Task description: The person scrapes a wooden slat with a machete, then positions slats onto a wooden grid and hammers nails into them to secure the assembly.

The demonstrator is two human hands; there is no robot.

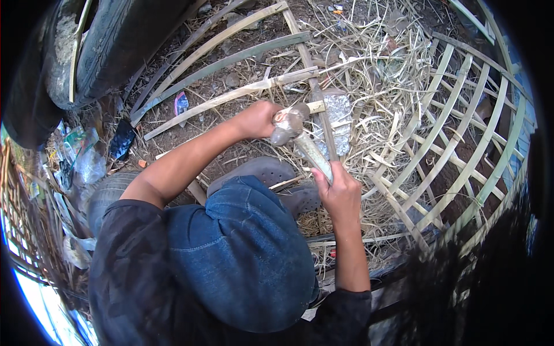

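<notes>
My right hand [341,193] grips the pale handle of a hammer [314,154], whose worn, rounded head reaches up to the left, in front of my left hand's fingertips. My left hand [261,119] is closed, seemingly on a bamboo strip [317,107]; the hammer head hides the grip. This strip's pale end meets a long bamboo slat [323,118] that crosses a flat grey stone [340,112]. Several curved slats [231,106] run from that long slat down to the left, forming an open frame.
Bamboo shavings [381,104] cover the ground beyond the stone. A woven bamboo lattice [461,150] stands at the right. Old tires [115,52] lean at the upper left, with plastic scraps [89,155] below them. My clogs [259,173] are near the frame.
</notes>
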